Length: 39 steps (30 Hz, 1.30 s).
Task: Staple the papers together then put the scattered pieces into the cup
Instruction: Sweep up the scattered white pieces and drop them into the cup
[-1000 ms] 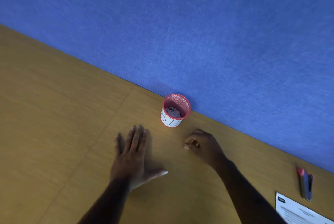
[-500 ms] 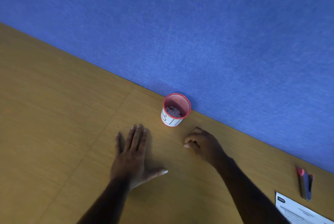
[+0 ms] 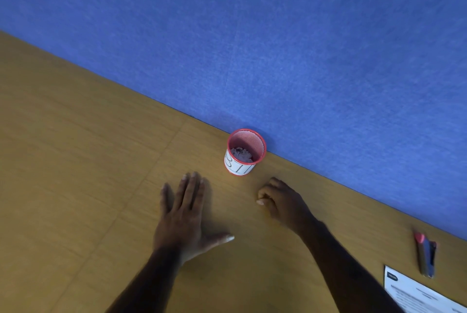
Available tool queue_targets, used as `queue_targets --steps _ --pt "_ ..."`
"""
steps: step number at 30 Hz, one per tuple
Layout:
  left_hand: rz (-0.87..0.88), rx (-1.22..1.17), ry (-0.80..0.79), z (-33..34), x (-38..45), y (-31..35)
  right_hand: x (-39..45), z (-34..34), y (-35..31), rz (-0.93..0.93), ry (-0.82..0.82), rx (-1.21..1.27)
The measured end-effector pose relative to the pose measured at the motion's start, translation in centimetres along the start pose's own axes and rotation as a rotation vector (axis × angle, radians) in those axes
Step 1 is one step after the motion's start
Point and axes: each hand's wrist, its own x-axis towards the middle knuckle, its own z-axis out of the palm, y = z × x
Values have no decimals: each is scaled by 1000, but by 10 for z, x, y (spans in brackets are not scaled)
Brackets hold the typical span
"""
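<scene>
A red mesh cup [image 3: 260, 142] with a white label stands on the wooden desk against the blue partition. White paper pieces [image 3: 242, 154] lie inside it. My left hand [image 3: 185, 214] rests flat on the desk, fingers spread, below and left of the cup. My right hand [image 3: 283, 201] sits curled on the desk just right of and below the cup; whether it holds a piece is hidden. The stapler [image 3: 425, 254], red and blue, lies at the far right. The printed papers [image 3: 414, 292] lie at the bottom right corner, below the stapler.
The wooden desk [image 3: 75, 161] stretches to the left and meets the blue partition wall [image 3: 252, 35] along a diagonal edge behind the cup.
Both hands stay where they were; the right hand edged very slightly up toward the cup. The view shifted a little.
</scene>
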Motion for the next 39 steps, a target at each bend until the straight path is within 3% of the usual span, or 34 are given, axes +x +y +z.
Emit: queue_targets --steps 3,7,11,18,30,39 --pt "2 -6 6 0 1 0 1 -2 3 24 26 144" --pt "10 -6 12 0 0 0 3 -11 0 108 188 402" --pt "5 0 14 1 0 0 8 -22 -7 93 257 506" --pt "4 3 4 1 0 0 -3 -17 4 -26 -46 79" --pt "4 -4 13 0 1 0 -6 -14 3 -180 -7 -120" --pt "12 -3 19 0 -1 1 -4 -11 0 -180 -18 -167"
